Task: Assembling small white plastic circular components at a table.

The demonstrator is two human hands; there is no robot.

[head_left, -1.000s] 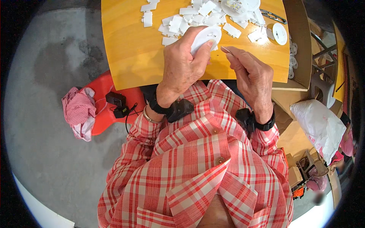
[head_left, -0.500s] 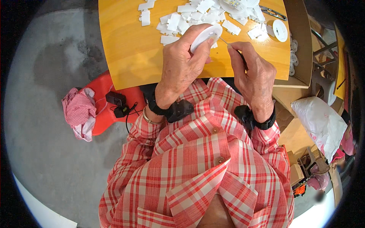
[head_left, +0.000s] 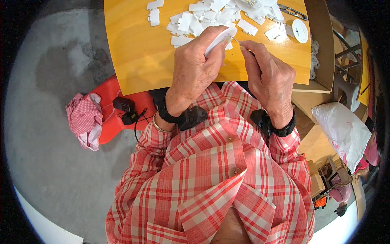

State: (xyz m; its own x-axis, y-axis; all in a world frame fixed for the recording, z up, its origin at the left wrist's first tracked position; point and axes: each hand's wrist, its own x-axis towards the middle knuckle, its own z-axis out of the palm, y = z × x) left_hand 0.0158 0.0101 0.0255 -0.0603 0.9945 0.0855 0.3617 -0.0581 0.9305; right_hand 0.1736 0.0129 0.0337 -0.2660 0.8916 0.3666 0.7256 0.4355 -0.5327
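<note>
Between the thumb and fingers of my left hand [head_left: 195, 67] is a white round disc [head_left: 218, 42], tilted so that it shows nearly edge-on. My right hand [head_left: 273, 75] is closed around a thin tool with a metal shaft [head_left: 237, 42] and a dark handle, mostly hidden in the fingers. The tip of the shaft meets the disc near its right edge; the exact contact is too small to make out. Both hands are above the near part of the yellow tabletop [head_left: 138, 57]. Beyond them lies a heap of flat white rectangular pieces [head_left: 196, 27].
Another white disc [head_left: 300, 31] lies at the table's right, near a dark metal hand tool [head_left: 293, 12]. A cardboard box [head_left: 323, 53] with white round parts adjoins that edge. A red stool [head_left: 109, 126] at left carries checked cloth [head_left: 84, 116] and black adapters [head_left: 124, 105].
My right hand has shifted slightly left, bringing the tool's tip onto the disc. The disc has turned more edge-on, while my left hand stays nearly in place.
</note>
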